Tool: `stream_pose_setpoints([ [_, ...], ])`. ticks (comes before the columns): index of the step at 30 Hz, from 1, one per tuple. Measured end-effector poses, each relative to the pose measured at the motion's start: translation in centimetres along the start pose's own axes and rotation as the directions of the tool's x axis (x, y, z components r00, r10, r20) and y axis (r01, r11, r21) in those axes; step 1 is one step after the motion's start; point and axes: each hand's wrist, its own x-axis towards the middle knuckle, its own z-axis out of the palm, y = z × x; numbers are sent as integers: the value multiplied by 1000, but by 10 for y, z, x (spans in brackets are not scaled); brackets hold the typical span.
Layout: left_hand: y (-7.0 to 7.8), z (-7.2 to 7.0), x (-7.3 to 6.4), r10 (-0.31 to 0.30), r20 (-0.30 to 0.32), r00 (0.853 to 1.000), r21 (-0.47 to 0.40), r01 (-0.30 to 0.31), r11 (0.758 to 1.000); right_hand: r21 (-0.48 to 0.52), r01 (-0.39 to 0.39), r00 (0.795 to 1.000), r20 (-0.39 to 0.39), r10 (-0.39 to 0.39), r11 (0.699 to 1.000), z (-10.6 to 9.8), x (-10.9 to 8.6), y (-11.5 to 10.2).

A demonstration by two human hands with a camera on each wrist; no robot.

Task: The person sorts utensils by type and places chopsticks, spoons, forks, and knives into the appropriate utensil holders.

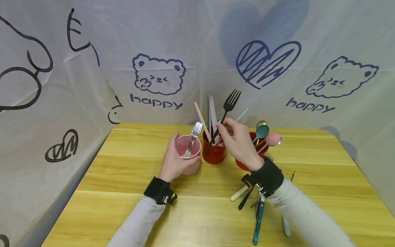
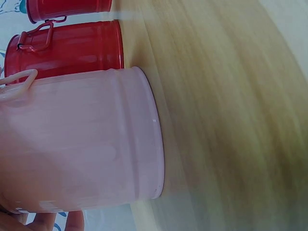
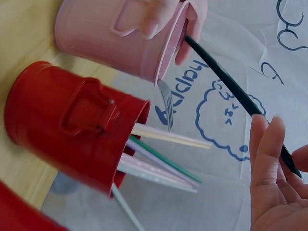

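My left hand (image 1: pixel 174 161) grips the side of a pink bucket (image 1: pixel 191 169) standing on the table, thumb and fingers spread around its rim. A silver fork (image 1: pixel 196 130) with a pale green handle leans inside it, tines up. In my right hand (image 1: pixel 240 141), thumb and fingers pinch a black fork (image 1: pixel 230 104), its tines pointing up. It is held in the air over a red bucket (image 1: pixel 214 156) of chopsticks (image 1: pixel 201 118), just right of the pink one. In the right wrist view the black fork's handle end (image 3: pixel 195 44) overlaps the pink bucket's mouth.
A second red bucket (image 1: pixel 242 165) farther right holds spoons, including a teal spoon (image 1: pixel 262 132) and a pink spoon (image 1: pixel 273 139). Loose cutlery lies under my right forearm, among it a teal-handled piece (image 1: pixel 258 223) and a cream handle (image 1: pixel 238 194). A drawn-on white sheet (image 1: pixel 197 79) hangs behind.
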Motion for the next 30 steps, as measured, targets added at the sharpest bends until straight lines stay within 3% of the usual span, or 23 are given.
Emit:
stream_pose_setpoints([
  [6, 0, 0, -1, -8, 2, 1000, 2, 8, 1000, 37, 6, 1000, -17, -6, 999, 15, 12, -3],
  [16, -1, 1, 0, 1, -2, 1000, 2, -1, 1000, 26, -56, 998, 35, 55, 998, 41, 19, 8],
  [25, -1, 2, 1, 18, -5, 1000, 1, -18, 1000, -157, -101, 985, 122, 120, 983, 54, 12, 28],
  [30, -2, 1, 1, 20, -7, 1000, 6, -20, 1000, -174, -98, 987, 110, 118, 980, 55, 4, 36],
])
